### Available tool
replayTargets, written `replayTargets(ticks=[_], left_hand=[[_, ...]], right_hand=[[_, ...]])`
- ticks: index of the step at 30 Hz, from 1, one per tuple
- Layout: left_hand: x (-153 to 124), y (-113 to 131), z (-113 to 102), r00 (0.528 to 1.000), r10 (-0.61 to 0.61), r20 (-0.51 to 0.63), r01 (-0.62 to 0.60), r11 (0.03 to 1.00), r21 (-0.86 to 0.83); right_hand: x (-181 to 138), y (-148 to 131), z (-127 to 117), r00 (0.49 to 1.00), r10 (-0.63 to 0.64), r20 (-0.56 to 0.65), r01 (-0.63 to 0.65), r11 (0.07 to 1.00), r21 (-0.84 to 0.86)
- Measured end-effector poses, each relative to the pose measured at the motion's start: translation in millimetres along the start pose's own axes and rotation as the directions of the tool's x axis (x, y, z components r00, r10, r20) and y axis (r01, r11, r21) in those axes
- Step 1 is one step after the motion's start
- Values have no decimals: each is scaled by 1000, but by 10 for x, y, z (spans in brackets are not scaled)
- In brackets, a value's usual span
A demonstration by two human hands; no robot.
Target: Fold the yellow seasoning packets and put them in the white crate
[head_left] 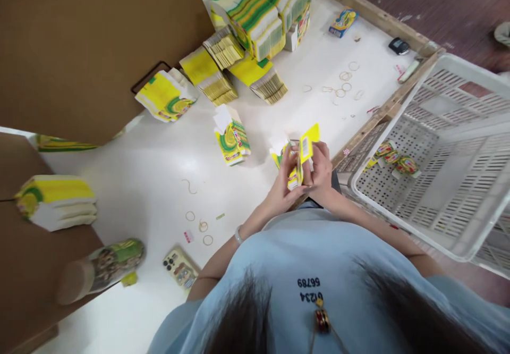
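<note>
My left hand point(285, 181) is closed around a small yellow-and-green carton point(295, 176) at the table's front edge. Opposite it, my right hand point(321, 170) has its fingers closed on the same carton, by a yellow panel with a white barcode patch that stands up between the hands. My fingers cover part of the carton, so I cannot tell how far it is folded. A little to the left, a similar printed carton point(233, 138) with white flaps raised stands on the white table point(159, 168).
Flat carton bundles point(215, 75) and a tall stack point(258, 14) fill the back. Rubber bands point(346, 86) are scattered about. A phone point(181, 269) and jar point(103, 269) sit front left. At the right, a white crate point(458, 226) holds several small packs.
</note>
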State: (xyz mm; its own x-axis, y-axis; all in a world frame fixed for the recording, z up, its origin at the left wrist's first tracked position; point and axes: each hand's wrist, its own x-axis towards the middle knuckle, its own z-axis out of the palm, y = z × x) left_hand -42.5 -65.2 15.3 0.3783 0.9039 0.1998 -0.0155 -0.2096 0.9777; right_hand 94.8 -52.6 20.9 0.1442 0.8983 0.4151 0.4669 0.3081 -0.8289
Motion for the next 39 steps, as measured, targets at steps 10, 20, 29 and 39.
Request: replayTargets(ticks=[10, 20, 29, 39], left_hand=[[-266, 27, 101, 919, -290, -267, 264, 956, -130], [-546, 44, -58, 925, -376, -58, 362, 917, -168], [-421, 0, -86, 956, -284, 78, 290, 953, -90], [-338, 38, -53, 961, -276, -7, 272, 952, -140]], right_hand=[[-298, -74, -78, 890, 451, 69, -444, 822, 356], [-360, 45, -373, 788, 291, 542, -532, 766, 362], [-212, 70, -511, 777, 215, 591, -492, 793, 359], [-417, 162, -592, 950, -23, 313, -6, 996, 90]])
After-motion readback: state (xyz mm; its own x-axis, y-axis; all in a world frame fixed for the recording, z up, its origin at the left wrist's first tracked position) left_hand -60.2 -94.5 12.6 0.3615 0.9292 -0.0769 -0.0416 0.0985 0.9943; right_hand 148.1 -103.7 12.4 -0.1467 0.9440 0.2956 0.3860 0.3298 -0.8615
